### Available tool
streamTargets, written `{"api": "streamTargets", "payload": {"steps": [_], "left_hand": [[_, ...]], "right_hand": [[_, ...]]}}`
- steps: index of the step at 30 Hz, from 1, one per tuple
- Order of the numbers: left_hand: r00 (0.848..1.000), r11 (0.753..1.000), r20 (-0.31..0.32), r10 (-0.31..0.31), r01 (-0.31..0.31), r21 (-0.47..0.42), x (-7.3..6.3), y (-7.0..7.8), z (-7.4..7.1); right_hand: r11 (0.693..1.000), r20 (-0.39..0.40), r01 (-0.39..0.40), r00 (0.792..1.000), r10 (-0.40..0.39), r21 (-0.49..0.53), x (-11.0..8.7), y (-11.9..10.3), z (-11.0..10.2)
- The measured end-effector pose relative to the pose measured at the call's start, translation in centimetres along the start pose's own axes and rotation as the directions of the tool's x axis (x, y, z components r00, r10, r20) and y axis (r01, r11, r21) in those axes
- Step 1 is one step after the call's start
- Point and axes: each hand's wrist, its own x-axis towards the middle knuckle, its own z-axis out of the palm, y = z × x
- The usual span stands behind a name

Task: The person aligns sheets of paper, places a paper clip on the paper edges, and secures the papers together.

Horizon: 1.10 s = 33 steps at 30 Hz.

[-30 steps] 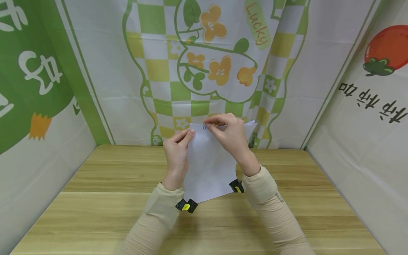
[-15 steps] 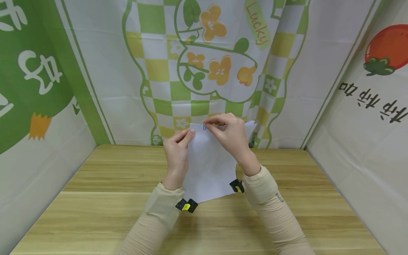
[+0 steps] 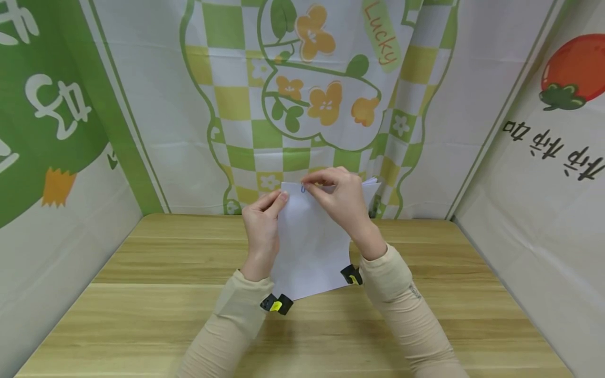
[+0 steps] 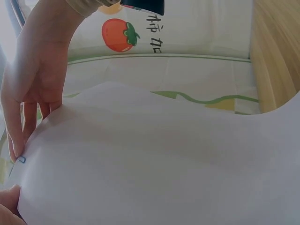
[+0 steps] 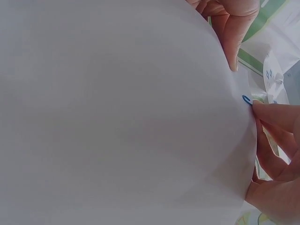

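Note:
White sheets of paper (image 3: 312,241) stand upright above the table, their edges slightly fanned at the top right. My left hand (image 3: 263,226) pinches their top left corner, thumb on the near face. At the top edge, a little right of that thumb, sits a small blue paper clip (image 3: 303,188). My right hand (image 3: 339,199) pinches the clip between thumb and forefinger. In the left wrist view the blue clip (image 4: 21,160) shows at the paper's edge under the right fingertips. The right wrist view has the clip's loop (image 5: 246,99) lying on the paper, its other end hidden by fingers.
A wooden table (image 3: 189,262) lies below the hands. Behind it hangs a green and yellow checked cloth (image 3: 236,105), with printed cloth walls on both sides. Black wrist straps (image 3: 277,304) overlap the paper's lower corners in the head view.

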Motion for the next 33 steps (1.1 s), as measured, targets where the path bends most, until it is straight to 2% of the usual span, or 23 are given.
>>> {"api": "streamTargets", "payload": {"steps": [33], "left_hand": [[1.000,1.000,-0.019,-0.007,0.006,-0.029,-0.03,-0.09,0.06]], "right_hand": [[1.000,0.012,0.022,1.000,-0.022,-0.001,0.06,0.10,-0.04]]}}
